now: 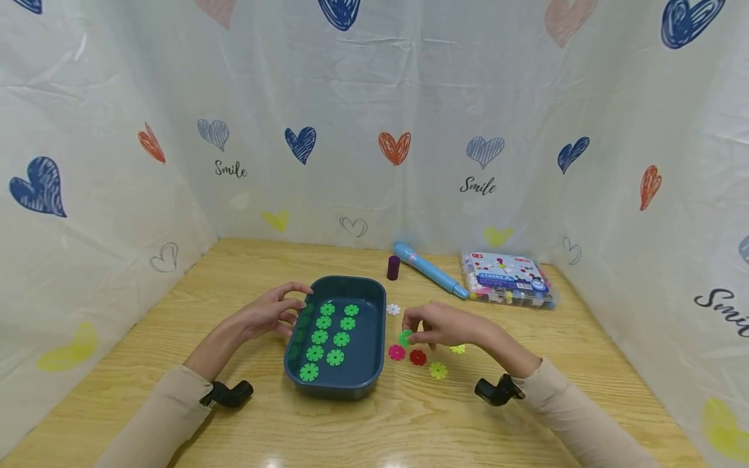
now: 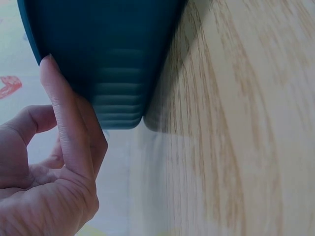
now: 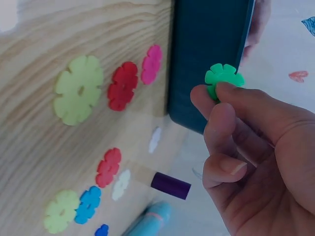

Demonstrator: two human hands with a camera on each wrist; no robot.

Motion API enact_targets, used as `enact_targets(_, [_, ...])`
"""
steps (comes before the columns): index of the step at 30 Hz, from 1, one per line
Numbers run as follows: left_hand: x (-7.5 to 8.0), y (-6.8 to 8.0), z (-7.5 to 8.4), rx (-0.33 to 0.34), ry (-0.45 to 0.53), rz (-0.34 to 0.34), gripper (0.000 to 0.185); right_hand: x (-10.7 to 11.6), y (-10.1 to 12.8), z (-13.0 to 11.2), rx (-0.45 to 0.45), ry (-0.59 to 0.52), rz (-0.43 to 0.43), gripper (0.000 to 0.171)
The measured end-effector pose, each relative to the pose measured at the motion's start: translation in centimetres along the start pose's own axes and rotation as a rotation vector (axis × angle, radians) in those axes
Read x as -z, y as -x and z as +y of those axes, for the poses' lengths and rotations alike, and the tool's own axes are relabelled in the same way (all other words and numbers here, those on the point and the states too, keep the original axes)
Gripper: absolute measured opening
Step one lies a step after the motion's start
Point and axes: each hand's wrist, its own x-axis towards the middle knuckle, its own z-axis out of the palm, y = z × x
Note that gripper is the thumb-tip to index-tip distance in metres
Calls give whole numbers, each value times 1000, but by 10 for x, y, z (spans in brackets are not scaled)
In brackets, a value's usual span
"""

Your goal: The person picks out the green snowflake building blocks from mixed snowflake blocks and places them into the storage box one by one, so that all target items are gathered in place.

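- A person sits at a light wooden desk point(image 1: 175, 312), seen from a head camera looking down at both hands. White sheeting printed with hearts and the word "Smile" walls the desk on three sides.
- A dark blue tray point(image 1: 374, 338) lies in the middle of the desk. Green flower-shaped discs point(image 1: 330, 328) lie flat inside it in two neat rows, with a few more along its left inner wall.
- The left hand point(image 1: 272, 313) rests against the tray's left rim. In the left wrist view one straight finger point(image 2: 64, 113) presses the tray's outer wall while the others curl loosely and hold nothing, seemingly to keep the tray from sliding.
- The right hand point(image 1: 441, 324) hovers just to the right of the tray. Its thumb and fingertips pinch one green disc point(image 3: 222, 78) by its edge, lifted clear of the desk and close to the tray's side.
- Loose discs lie on the desk near the right hand: a pink disc point(image 1: 396, 352), a red disc point(image 1: 418, 357), a yellow-green disc point(image 1: 437, 370), and a white disc point(image 1: 393, 309) just beyond the tray's far right corner.
- Farther back lie a light blue marker point(image 1: 430, 270) with its dark purple cap point(image 1: 393, 267) standing beside it, and a clear plastic box point(image 1: 508, 279) of mixed coloured pieces near the right wall.
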Motion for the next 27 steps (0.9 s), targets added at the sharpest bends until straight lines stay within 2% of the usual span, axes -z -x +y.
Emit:
enact_targets(6, [0, 0, -1, 1, 4, -3, 45, 10, -10, -5, 47, 24, 38, 20])
enact_targets(10, [0, 0, -2, -2, 5, -7, 45, 18, -19, -14, 79, 77, 47, 21])
enact_targets(18, [0, 0, -1, 3, 6, 3, 45, 32, -41, -30, 81, 127, -10, 31])
enact_targets(23, [0, -1, -1, 2, 7, -3, 45, 37, -55, -40, 90, 177, -2, 29])
enact_targets(27, [1, -1, -1, -2, 13, -11, 45, 40, -69, -46, 77, 175, -30, 26])
